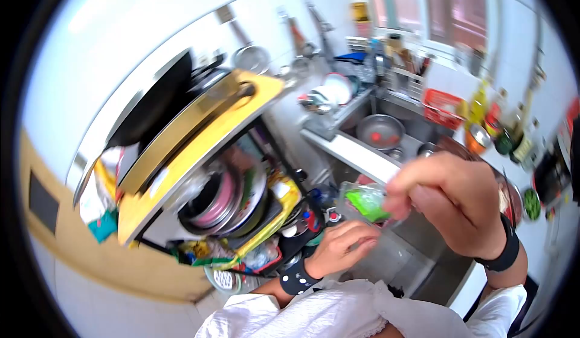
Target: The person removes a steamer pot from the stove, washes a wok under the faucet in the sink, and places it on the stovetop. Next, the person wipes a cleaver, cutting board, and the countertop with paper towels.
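Note:
My right hand (453,199) is raised over the near part of the sink, its fingers curled into a pinch and smeared by motion. What they grip, if anything, cannot be made out. Just left of those fingertips is a bright green packet (367,205) in a clear plastic tray or bag; whether the fingers touch it is unclear. Lower and to the left, my left hand (344,247) points its loosely bent fingers toward the sink, thumb apart, with nothing visible in them. Both wrists wear dark bands.
A grey pan (380,131) with red pieces sits in the far sink basin, near a red basket (443,109). Bottles (477,103) line the right counter. On the left stands a shelf rack (260,90) with stacked bowls and a large wok (154,99) on top.

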Demonstrator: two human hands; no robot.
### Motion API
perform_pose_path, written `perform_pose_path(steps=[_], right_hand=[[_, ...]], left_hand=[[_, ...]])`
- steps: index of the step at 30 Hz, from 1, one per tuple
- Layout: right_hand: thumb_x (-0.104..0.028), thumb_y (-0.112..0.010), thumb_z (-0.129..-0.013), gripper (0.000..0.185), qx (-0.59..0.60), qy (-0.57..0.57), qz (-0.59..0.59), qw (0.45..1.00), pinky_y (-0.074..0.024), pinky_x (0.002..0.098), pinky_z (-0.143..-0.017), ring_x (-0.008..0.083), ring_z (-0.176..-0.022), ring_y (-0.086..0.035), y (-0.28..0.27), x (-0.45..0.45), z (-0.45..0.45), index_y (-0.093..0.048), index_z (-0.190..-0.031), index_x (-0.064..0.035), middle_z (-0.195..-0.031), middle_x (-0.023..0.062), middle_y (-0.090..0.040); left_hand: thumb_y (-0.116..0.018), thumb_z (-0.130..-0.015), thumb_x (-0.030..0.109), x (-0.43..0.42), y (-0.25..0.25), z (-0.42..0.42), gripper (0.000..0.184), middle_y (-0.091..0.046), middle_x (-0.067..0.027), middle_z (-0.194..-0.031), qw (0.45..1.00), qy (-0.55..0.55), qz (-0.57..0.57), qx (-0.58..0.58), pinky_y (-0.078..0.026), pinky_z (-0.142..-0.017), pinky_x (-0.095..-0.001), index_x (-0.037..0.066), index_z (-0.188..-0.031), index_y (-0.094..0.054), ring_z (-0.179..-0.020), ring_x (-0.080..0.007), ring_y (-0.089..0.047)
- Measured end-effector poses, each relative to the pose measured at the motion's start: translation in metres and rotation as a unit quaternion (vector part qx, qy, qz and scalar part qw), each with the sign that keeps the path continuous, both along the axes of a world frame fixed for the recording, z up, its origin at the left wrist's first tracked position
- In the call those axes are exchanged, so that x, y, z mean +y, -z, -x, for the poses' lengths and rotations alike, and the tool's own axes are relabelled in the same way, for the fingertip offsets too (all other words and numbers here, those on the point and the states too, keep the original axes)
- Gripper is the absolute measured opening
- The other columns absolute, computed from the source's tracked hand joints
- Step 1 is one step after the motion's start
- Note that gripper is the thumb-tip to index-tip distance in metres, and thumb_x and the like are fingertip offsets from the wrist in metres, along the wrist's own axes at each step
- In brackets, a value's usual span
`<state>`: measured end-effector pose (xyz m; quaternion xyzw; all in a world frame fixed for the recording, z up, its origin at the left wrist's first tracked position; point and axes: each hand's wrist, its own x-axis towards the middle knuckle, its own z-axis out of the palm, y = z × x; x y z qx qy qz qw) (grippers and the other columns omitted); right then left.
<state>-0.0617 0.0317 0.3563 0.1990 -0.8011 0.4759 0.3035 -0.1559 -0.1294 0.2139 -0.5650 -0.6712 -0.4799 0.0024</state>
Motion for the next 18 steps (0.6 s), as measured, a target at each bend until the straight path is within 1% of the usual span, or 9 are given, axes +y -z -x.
perform_pose_path(steps=[3,6,7,8,9,12,15,17,18], right_hand=[[-0.006,-0.038,-0.087,0.020,-0.055,-0.142,0.092,0.984,-0.0449,0.0223,-0.062,0.0127,-0.069,-0.059,-0.014,-0.041,0.059,-0.051,-0.098,0.0039,-0.081,0.0107,-0.061],[-0.010,-0.039,-0.089,0.021,-0.122,-0.267,0.148,0.944,-0.0448,0.0227,-0.068,0.0130,-0.076,-0.058,-0.025,-0.090,0.108,-0.049,-0.102,0.0023,-0.088,0.0108,-0.060],[-0.010,-0.041,-0.088,0.020,-0.145,-0.299,0.180,0.926,-0.0451,0.0204,-0.065,0.0098,-0.076,-0.056,-0.029,-0.111,0.122,-0.051,-0.099,0.0038,-0.086,0.0080,-0.059],[-0.010,-0.042,-0.088,0.020,-0.162,-0.326,0.193,0.911,-0.0457,0.0207,-0.066,0.0103,-0.076,-0.056,-0.033,-0.134,0.136,-0.051,-0.099,0.0039,-0.086,0.0085,-0.058],[-0.011,-0.043,-0.087,0.020,-0.179,-0.352,0.211,0.894,-0.0464,0.0209,-0.067,0.0108,-0.077,-0.057,-0.038,-0.158,0.149,-0.051,-0.099,0.0039,-0.087,0.0090,-0.058],[-0.017,-0.045,-0.088,0.024,-0.237,-0.429,0.253,0.834,-0.0469,0.0236,-0.075,0.0136,-0.081,-0.057,-0.051,-0.234,0.186,-0.050,-0.101,0.0033,-0.092,0.0105,-0.057],[-0.022,-0.046,-0.088,0.032,-0.290,-0.480,0.271,0.782,-0.0458,0.0278,-0.083,0.0177,-0.088,-0.056,-0.058,-0.313,0.230,-0.046,-0.105,0.0047,-0.097,0.0137,-0.055],[-0.024,-0.046,-0.087,0.036,-0.327,-0.470,0.305,0.761,-0.0440,0.0296,-0.086,0.0212,-0.096,-0.052,-0.068,-0.359,0.245,-0.042,-0.107,0.0060,-0.103,0.0173,-0.050],[-0.026,-0.045,-0.088,0.038,-0.341,-0.465,0.325,0.749,-0.0417,0.0313,-0.090,0.0241,-0.102,-0.048,-0.072,-0.379,0.256,-0.040,-0.108,0.0058,-0.110,0.0205,-0.044]], left_hand=[[-0.066,-0.066,0.004,-0.056,-0.025,0.021,0.018,-0.058,-0.0076,-0.076,0.975,-0.114,-0.104,0.156,-0.045,-0.055,-0.0291,0.002,-0.084,-0.061,-0.063,-0.0206,-0.056],[-0.069,-0.062,0.008,-0.124,-0.069,0.029,0.019,-0.057,-0.0072,-0.073,0.914,-0.252,-0.125,0.292,-0.044,-0.052,-0.0292,0.004,-0.079,-0.062,-0.061,-0.0213,-0.055],[-0.068,-0.063,0.008,-0.149,-0.092,0.027,0.017,-0.056,-0.0068,-0.072,0.889,-0.295,-0.111,0.333,-0.044,-0.053,-0.0303,0.005,-0.078,-0.061,-0.063,-0.0218,-0.055],[-0.066,-0.064,0.008,-0.176,-0.104,0.030,0.018,-0.057,-0.0066,-0.074,0.836,-0.360,-0.113,0.399,-0.043,-0.055,-0.0319,0.006,-0.080,-0.060,-0.065,-0.0223,-0.055],[-0.059,-0.071,0.008,-0.207,-0.113,0.035,0.016,-0.056,-0.0094,-0.082,0.817,-0.393,-0.095,0.410,-0.041,-0.070,-0.0349,0.005,-0.085,-0.055,-0.075,-0.0244,-0.052],[-0.054,-0.076,0.001,-0.287,-0.168,0.050,0.014,-0.056,-0.0129,-0.090,0.676,-0.542,-0.054,0.497,-0.038,-0.082,-0.0368,-0.001,-0.090,-0.054,-0.088,-0.0280,-0.051],[-0.056,-0.079,0.011,-0.364,-0.213,0.081,0.023,-0.051,-0.0137,-0.110,0.560,-0.646,0.013,0.519,-0.036,-0.087,-0.0364,0.002,-0.101,-0.054,-0.103,-0.0293,-0.047],[-0.058,-0.079,0.020,-0.419,-0.235,0.106,0.033,-0.051,-0.0136,-0.112,0.451,-0.680,0.089,0.572,-0.036,-0.089,-0.0383,0.005,-0.108,-0.052,-0.106,-0.0295,-0.046],[-0.058,-0.078,0.024,-0.448,-0.236,0.123,0.038,-0.050,-0.0140,-0.113,0.422,-0.705,0.128,0.555,-0.035,-0.089,-0.0381,0.005,-0.110,-0.050,-0.106,-0.0290,-0.046]])
